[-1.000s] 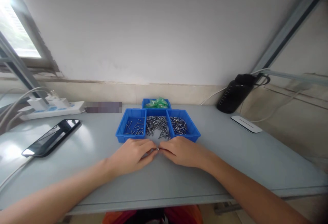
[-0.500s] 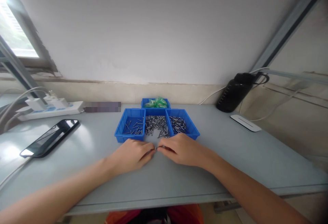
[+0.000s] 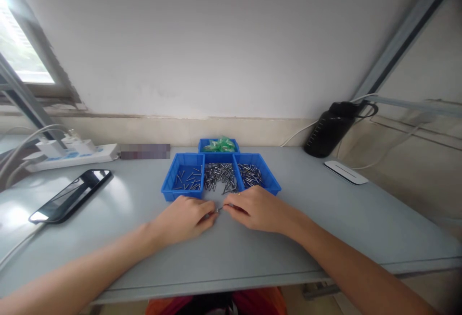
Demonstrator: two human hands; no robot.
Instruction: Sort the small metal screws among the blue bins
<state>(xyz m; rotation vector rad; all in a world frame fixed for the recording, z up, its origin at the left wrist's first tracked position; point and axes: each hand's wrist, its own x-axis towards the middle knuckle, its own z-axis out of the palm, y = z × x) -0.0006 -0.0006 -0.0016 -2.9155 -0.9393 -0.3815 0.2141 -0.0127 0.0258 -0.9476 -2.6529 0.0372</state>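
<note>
From my remote seat I take the gap between the two hands as the dial's centre. The left hand (image 3: 191, 215), at nine o'clock, has its fingers pinched on a small silver metal part (image 3: 218, 210); the right hand (image 3: 258, 209), at three, clamps a slim dark metal shaft (image 3: 221, 208). Whether those two are one piece, I can't tell. At twelve lies a loose heap of silver screw-like metal pieces (image 3: 222, 175) on the grey desk (image 3: 231, 252), between a blue plastic tray (image 3: 186, 161) at eleven and a matching blue tray (image 3: 266, 173) at one. My worry is slipping: with only fingertips gripping, a piece could drop and get lost in that heap. The knuckles, so near both trays, might also nudge one.
</note>
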